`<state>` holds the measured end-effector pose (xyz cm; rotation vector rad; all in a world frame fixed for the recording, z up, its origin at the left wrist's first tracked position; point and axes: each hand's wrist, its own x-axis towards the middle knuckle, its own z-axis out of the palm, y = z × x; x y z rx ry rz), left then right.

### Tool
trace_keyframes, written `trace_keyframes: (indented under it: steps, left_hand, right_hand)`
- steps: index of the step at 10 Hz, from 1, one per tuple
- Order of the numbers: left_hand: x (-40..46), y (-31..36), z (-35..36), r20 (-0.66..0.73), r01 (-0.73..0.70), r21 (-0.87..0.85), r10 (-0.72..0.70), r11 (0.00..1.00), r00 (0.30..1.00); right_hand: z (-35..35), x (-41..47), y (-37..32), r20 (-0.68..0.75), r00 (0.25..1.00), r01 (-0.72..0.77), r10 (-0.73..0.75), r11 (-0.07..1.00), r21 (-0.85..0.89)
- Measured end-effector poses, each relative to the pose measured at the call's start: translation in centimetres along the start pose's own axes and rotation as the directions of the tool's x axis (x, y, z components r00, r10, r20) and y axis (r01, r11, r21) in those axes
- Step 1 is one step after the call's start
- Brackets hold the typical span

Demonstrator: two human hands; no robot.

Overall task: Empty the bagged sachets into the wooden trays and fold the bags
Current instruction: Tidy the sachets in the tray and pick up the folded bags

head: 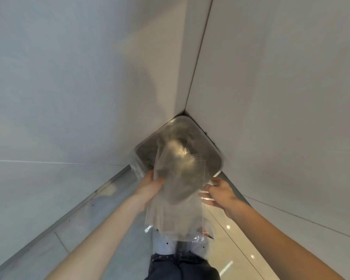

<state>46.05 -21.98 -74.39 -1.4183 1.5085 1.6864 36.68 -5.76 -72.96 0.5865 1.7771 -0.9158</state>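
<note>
1. Your left hand [153, 183] reaches forward with its fingers curled around the left edge of a bundle of clear plastic bags [178, 186]; the thumb lies on top of the plastic and the other fingers are hidden beneath it.
2. The bags spread out from those fingers to the right and hang down toward your shoes [180, 244]. They are blurred, so you cannot tell how many there are or whether anything is inside.
3. Beyond your fingertips, a metal bin [212, 150] with rounded corners stands in the corner where two pale walls [271, 98] meet. The upper part of the bags overlaps its open mouth.
4. Your right hand [220, 194] is just right of the bags, fingers bent and drawn together. They seem to pinch a thin strip of clear plastic at the bags' right edge, though the blur makes the hold uncertain.
5. Glossy floor [236, 239] lies under both arms.
</note>
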Motion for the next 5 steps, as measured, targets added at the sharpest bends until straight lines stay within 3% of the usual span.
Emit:
trace_keyframes:
  steps: [1,2,5]
  left_hand:
    - [1.3,0.0,0.6,-0.021,-0.012,0.112,0.014,0.994,1.0]
    - [2.6,-0.2,1.4,-0.019,-0.036,0.328,0.045,0.944,0.999]
    - [3.2,-0.5,1.7,0.04,-0.128,0.471,0.124,0.873,0.992]
  right_hand:
    - [0.0,1.4,0.0,0.009,1.0,0.0,0.0,0.998,-0.056]
    - [0.4,2.9,0.3,0.006,1.0,0.007,-0.006,0.987,-0.158]
    - [0.8,3.3,0.0,0.01,1.0,0.028,-0.026,0.967,-0.254]
